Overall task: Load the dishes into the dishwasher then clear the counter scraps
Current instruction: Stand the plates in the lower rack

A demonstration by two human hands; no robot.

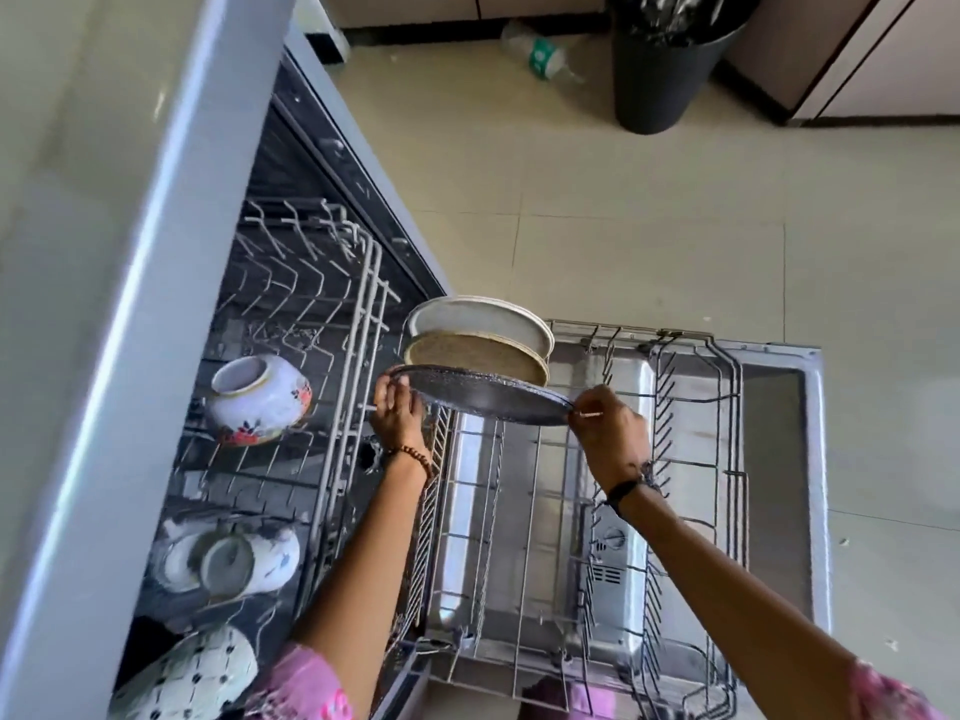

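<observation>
A dark grey speckled plate [483, 394] stands on edge over the back of the pulled-out lower rack [545, 511]. My left hand [397, 415] grips its left rim and my right hand [608, 433] pinches its right rim. Behind it a beige plate [478, 353] and a white plate [478, 319] stand upright in the rack. In the upper rack [291, 356] lie a floral bowl [257, 400] on its side, white cups [228, 561] and a dotted bowl [192, 672].
The dishwasher door [779, 459] lies open toward the floor. The pale counter edge [130, 304] runs along the left. A black bin [665, 65] and a plastic bottle [543, 57] sit on the tiled floor beyond.
</observation>
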